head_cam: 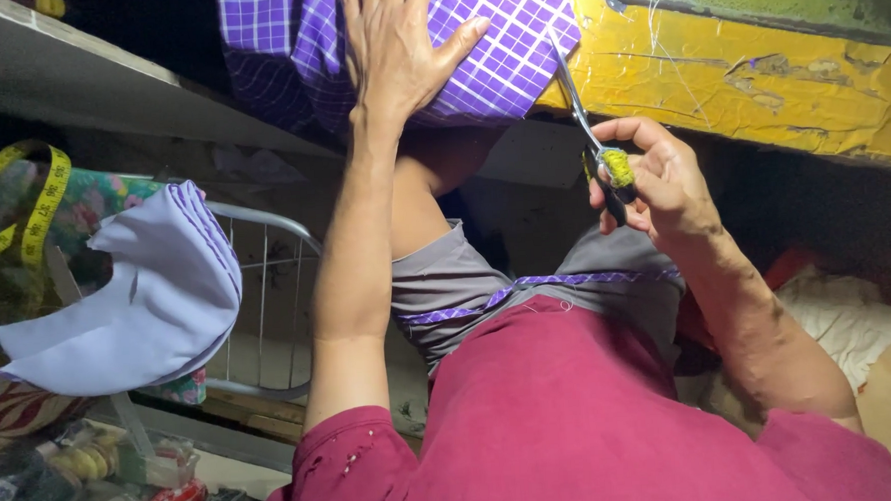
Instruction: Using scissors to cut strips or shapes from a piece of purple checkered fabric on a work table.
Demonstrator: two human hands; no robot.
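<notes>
your left hand [394,47] lies flat and open on the purple checked cloth [502,53] at the top centre of the frame; your right hand [663,186] grips the scissors [589,134] at its right edge. the cloth looks soft and light, so press near the edge.

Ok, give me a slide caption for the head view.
Left hand flat on purple checked fabric while right hand holds scissors at its edge.

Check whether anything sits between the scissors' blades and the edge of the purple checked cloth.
Nothing visible does. The scissors, held in the right hand, point their blades straight at the right edge of the purple checked cloth. The left hand lies flat on the cloth, well left of the blades.
</notes>
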